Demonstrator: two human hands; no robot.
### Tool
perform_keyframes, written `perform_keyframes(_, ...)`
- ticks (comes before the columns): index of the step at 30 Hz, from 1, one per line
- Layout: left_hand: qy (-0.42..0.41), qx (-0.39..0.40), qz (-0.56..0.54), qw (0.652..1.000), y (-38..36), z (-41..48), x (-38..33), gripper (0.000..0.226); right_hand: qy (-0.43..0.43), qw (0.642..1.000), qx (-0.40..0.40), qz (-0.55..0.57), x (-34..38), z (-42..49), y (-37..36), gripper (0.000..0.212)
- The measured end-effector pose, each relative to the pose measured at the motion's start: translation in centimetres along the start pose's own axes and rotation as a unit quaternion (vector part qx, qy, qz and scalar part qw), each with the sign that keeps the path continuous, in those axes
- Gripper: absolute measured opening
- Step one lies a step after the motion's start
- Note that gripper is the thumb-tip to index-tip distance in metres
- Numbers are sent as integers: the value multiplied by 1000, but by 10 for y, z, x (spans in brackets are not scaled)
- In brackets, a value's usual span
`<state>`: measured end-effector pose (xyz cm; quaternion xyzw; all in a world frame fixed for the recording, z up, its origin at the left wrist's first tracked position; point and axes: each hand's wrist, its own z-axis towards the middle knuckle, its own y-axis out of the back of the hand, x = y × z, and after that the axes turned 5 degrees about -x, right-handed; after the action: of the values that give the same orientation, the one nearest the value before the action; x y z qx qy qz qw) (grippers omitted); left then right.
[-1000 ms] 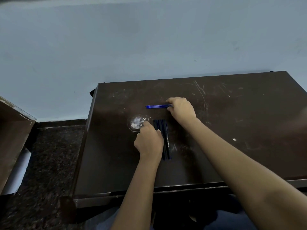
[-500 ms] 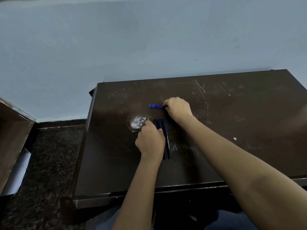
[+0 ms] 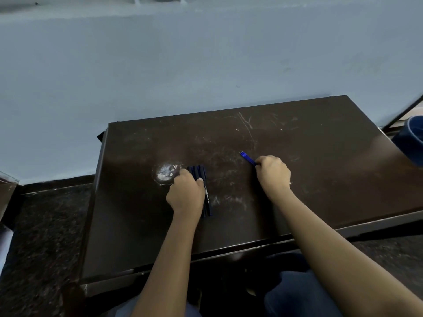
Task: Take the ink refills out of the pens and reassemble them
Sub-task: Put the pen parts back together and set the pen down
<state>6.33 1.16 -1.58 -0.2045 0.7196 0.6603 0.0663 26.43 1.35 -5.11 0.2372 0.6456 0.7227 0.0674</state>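
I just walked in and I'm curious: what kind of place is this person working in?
Probably a plain room in a home or a school, not a workshop. A scratched dark desk stands against a bare pale blue wall on a speckled stone floor, with only pens on it.

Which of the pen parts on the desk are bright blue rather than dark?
The thin refills in the right hand, sticking out toward the wall. The pen barrels under the left hand are near-black and thicker.

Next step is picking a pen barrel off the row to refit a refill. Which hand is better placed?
Left. The left hand already rests on the row of dark pens, while the right hand is closed on the blue refills, off to the right on the table.
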Motion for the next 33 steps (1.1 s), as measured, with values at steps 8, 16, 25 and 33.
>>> perform_keyframes(8,-6,-3,-2,1000,-2,-1,-2,31,-122,992,-8,21,-30,-12,16,24)
perform_keyframes(16,-8,-1,-3,1000,0,-1,-6,33,-153,988,7,27,-37,-21,21,20)
perform_keyframes(25,-3,-1,-8,1000,0,-2,-5,32,-152,987,-4,59,-32,-21,23,17)
perform_keyframes(33,0,1,-10,1000,1,-1,-7,32,-154,985,-20,72,-32,-18,21,17)
